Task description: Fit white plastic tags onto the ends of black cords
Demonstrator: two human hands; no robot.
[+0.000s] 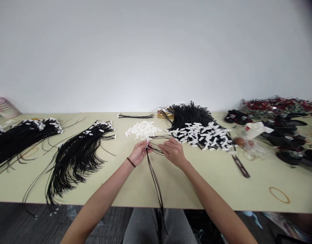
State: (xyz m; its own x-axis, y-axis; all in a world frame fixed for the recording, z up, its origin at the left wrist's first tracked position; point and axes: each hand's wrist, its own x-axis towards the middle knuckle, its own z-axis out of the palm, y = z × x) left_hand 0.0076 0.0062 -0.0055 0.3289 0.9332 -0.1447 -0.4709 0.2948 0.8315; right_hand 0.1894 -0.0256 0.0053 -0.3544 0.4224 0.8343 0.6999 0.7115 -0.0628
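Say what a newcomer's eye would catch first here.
Probably the left hand at center, pinching black wires that trail over the table's near edge, with the right hand beside it. Next, the heap of small white connectors just beyond the hands, and the big black bundle to their left. A reddish tangle stands out far right.

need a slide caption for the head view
Left hand and right hand handling thin black wires near a heap of loose white connectors on a pale table.
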